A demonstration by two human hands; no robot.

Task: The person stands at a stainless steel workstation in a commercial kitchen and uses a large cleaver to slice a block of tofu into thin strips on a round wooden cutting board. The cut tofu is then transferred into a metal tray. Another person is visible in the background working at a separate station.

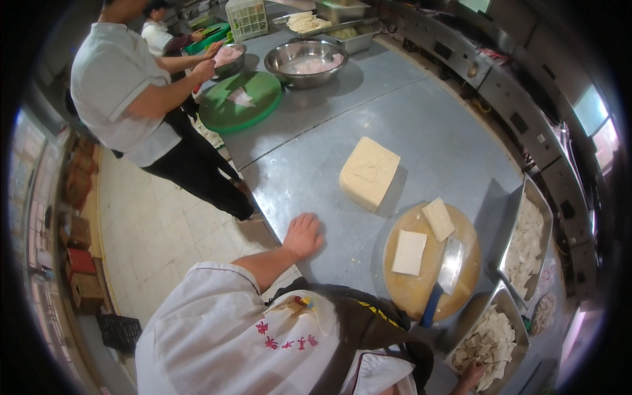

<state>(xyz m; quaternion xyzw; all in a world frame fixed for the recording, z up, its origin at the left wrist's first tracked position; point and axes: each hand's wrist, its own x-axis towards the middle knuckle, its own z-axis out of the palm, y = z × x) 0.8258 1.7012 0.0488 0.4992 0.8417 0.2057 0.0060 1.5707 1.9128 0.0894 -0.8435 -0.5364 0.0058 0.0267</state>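
My left hand (pixel 304 235) lies palm down on the grey table near its edge, holding nothing, its fingers lying on the surface. My right hand (pixel 471 376) is at the lower right, touching cut pale pieces (pixel 490 342) heaped in a metal tray (pixel 522 327); its fingertips are partly hidden. Two flat pale slabs (pixel 410 253) that look like tofu lie on a round wooden cutting board (pixel 401 296). Beside them rests a cleaver (pixel 451 264) with a blue handle. A large cream block (pixel 370 172), seemingly of the same food, stands on the table beyond the board.
A second metal tray (pixel 546 237) of pale pieces stands right of the board. Farther off are a steel bowl (pixel 276 66) with pink meat and a green board (pixel 257 117). A co-worker (pixel 122 79) stands at the far left; another person (pixel 156 36) works behind. Stoves (pixel 454 52) line the right.
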